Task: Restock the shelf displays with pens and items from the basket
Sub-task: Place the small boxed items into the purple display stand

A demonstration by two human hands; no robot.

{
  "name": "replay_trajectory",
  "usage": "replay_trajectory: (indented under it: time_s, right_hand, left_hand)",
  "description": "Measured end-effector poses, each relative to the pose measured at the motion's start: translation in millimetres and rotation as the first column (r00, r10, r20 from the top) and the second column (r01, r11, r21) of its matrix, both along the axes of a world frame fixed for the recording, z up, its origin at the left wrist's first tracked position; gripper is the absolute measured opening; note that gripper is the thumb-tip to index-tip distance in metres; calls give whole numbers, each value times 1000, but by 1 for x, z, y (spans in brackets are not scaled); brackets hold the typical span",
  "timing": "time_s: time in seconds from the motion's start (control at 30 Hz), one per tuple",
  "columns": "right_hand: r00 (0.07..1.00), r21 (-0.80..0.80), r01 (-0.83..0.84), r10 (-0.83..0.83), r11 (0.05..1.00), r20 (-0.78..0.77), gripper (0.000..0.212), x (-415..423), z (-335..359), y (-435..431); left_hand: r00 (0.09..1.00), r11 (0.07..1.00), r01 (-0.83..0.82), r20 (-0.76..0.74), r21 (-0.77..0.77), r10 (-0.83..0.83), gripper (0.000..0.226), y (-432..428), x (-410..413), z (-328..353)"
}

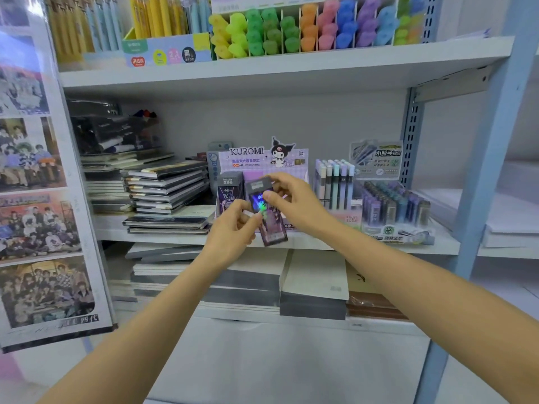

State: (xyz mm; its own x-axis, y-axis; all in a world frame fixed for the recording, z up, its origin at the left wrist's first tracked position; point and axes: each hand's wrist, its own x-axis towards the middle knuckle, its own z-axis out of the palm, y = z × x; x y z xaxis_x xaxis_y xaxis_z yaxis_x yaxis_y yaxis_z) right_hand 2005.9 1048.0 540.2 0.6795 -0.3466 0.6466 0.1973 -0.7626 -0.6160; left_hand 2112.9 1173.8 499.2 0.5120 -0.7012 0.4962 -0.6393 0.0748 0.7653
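Purple shiny packet (272, 228) held up just before the display box (256, 158).
Our left hand (233, 228) pinches its side, right hand (294, 199) its top; we should slide it upright beside the stocked packets (230, 191) at nine o'clock.

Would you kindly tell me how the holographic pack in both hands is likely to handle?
The holographic pack looks slim and flat, so probably light; fingertip pinches by the left hand and right hand suffice. Its glossy wrap may be slippery. Stood on end in the Kuromi display box, it could tip without neighbours.
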Motion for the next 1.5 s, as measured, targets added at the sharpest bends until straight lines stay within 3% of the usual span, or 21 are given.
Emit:
replay_trajectory:
  time_s: [0.07, 0.17, 0.3, 0.43, 0.6, 0.93, 1.17, 1.37, 1.5]
  right_hand:
    - [992, 57, 97, -102, 994, 81, 25, 2, 7, -7]
    - [968, 43, 220, -224, 975, 115, 31, 7, 20, -23]
    - [928, -98, 371, -364, 924, 80, 33, 23, 30, -39]
    - [912, 27, 406, -407, 914, 51, 28, 43, 34, -49]
    - [931, 49, 366, -365, 929, -32, 28, 65, 24, -59]
    - [866, -137, 363, -388, 922, -316, 31, 70, 40, -63]
    - [887, -127, 426, -441, 896, -136, 32, 78, 18, -54]
    - [797, -333, 556, -602, 761, -45, 42, 78, 9, -52]
    - [751, -380, 579, -653, 721, -94, 52, 75, 8, -52]
  left_hand:
    - [971, 993, -115, 212, 6, 111, 25, 0, 6, -8]
    - [831, 983, -180, 541, 42, 129, 46, -2, 18, -21]
    - [713, 945, -252, 701, 208, 36, 62, -7, 35, -37]
    - [573, 940, -311, 817, 137, 71, 57, -8, 45, -43]
    - [545, 959, -279, 830, 47, 118, 51, -9, 52, -44]
    - [610, 973, -232, 780, 13, 135, 53, -10, 51, -49]
    - [625, 969, -246, 768, 26, 138, 52, -9, 49, -46]
    - [619, 966, -258, 771, 19, 150, 52, -11, 50, -48]
    - [621, 966, -257, 770, 23, 147, 53, -12, 49, -49]
